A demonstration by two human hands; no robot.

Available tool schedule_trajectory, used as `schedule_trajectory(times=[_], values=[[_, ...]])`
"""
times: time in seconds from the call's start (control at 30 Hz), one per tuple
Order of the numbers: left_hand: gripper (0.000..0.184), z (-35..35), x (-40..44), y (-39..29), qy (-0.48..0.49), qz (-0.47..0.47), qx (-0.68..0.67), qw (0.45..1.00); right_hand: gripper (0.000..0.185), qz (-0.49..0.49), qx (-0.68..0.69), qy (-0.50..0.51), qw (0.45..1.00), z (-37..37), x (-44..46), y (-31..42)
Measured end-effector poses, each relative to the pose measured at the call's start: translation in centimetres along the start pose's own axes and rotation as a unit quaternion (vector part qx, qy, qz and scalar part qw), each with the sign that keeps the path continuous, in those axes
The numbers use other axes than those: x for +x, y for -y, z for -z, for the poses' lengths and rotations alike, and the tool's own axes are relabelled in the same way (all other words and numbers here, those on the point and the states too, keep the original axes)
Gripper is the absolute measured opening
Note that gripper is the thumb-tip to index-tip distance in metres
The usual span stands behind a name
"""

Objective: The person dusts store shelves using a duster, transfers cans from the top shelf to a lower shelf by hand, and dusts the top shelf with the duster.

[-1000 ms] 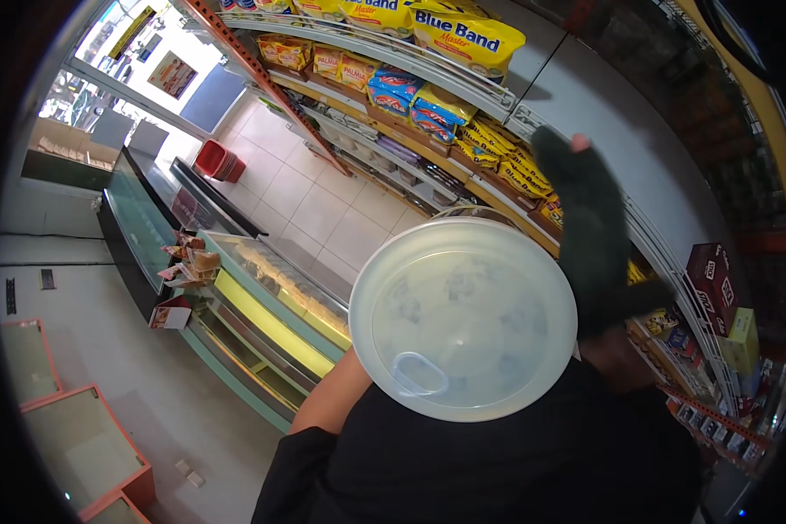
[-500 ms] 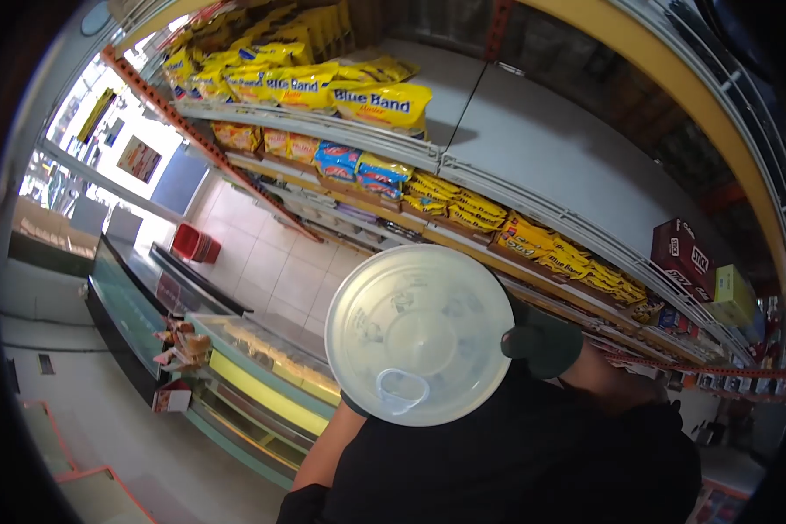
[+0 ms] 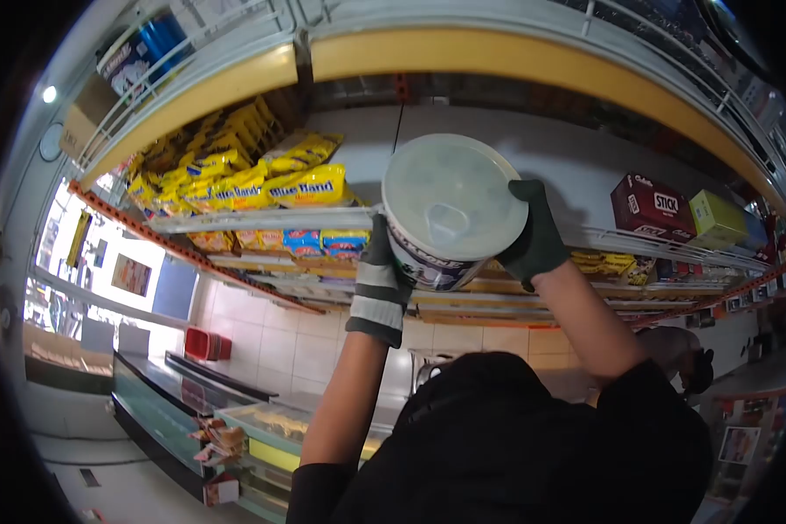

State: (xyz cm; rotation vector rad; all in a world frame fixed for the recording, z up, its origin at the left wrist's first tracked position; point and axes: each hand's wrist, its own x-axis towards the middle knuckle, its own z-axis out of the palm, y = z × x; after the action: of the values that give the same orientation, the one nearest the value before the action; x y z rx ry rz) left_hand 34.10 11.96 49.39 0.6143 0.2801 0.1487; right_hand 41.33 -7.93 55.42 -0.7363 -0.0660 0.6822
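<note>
A round plastic tub (image 3: pixel 441 262) with a pale translucent lid (image 3: pixel 450 188) is held up at the shelf's front edge, tilted so that its lid faces me. Dark printing shows on its side. My left hand (image 3: pixel 381 284), in a grey and white striped glove, presses against the tub's left side. Around the right side and lid rim curl the fingers of my right hand (image 3: pixel 533 231), in a dark glove. The tub's far side is hidden. Behind it lies a grey shelf (image 3: pixel 550 157).
Yellow Blue Band packets (image 3: pixel 306 185) are piled on the shelf's left part. A dark red box (image 3: pixel 651 210) and a yellow-green box (image 3: pixel 716 218) stand at the right. A yellow beam (image 3: pixel 498 52) crosses above. A red basket (image 3: pixel 208 343) is on the floor; a glass display counter (image 3: pixel 157 410) stands lower left.
The tub has moved up and away from my body to the shelf, with my arms now stretched out. My left hand, mostly hidden before, now shows. The view has turned and shifted.
</note>
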Motion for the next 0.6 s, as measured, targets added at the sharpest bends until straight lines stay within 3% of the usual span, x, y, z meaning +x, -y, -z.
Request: schedule_trajectory(times=[0.13,0.17,0.3,0.4,0.53,0.6], values=[[0.049,-1.9,5.1,0.3,0.033,0.029,0.008,0.999,0.069,0.025,-0.018,-0.027,0.999,1.6,3.1,2.9],[0.071,-0.3,7.9,1.0,0.080,0.027,0.040,0.996,0.068,0.004,-0.016,-0.034,0.999,2.0,3.8,3.5],[0.082,-2.9,10.7,-1.1,0.107,0.061,0.131,0.984,0.064,0.043,-0.025,-0.045,0.998,2.2,7.0,5.5],[0.085,-6.0,11.1,-2.3,0.111,0.076,0.082,0.987,0.053,0.052,-0.101,-0.007,0.994,3.8,10.7,6.5],[0.093,-6.4,13.6,-3.4,0.130,0.120,0.055,0.983,0.045,0.022,-0.067,-0.020,0.997,4.0,13.1,7.7],[0.089,-5.9,15.2,-3.6,0.147,0.171,0.020,0.974,0.050,0.018,-0.080,-0.014,0.997,5.8,16.1,7.6]])
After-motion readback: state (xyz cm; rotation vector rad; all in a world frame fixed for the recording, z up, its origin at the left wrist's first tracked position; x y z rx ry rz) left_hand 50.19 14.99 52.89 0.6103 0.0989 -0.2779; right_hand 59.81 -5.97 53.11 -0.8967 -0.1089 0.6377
